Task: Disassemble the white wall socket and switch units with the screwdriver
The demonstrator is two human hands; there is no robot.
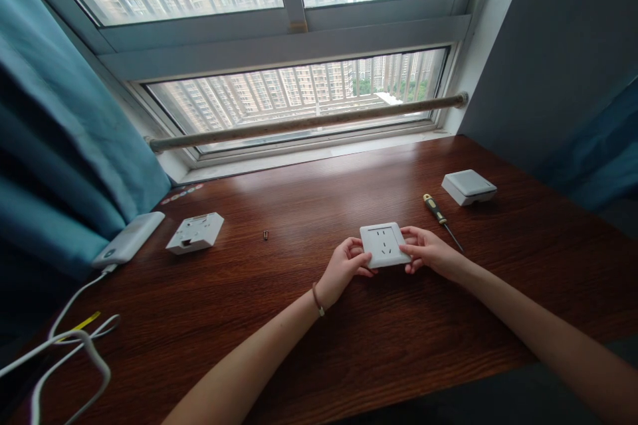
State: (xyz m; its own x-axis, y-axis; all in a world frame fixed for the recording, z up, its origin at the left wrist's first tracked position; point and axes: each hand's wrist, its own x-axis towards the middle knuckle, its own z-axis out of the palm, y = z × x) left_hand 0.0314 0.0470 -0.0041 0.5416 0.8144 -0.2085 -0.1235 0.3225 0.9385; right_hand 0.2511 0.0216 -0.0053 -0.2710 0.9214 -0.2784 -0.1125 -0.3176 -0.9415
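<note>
A white wall socket plate point(371, 243) with dark slots is held just over the brown wooden table, its face toward me. My left hand point(347, 261) grips its left side, thumb on the front and fingers behind. On the right edge, my right hand point(427, 251) pinches it the same way. A screwdriver point(436, 210) with a black and yellow handle lies beyond my right hand. Two small screws point(266, 235) lie close together left of my hands. Further left rests a white box-shaped mounting base point(196, 232).
At the back right sits another white switch-like box point(469, 186). A white power bank point(128, 239) with a white cable point(74, 295) is at the left by the blue curtain point(64, 113). A metal rail point(309, 122) crosses the window behind the table point(309, 189).
</note>
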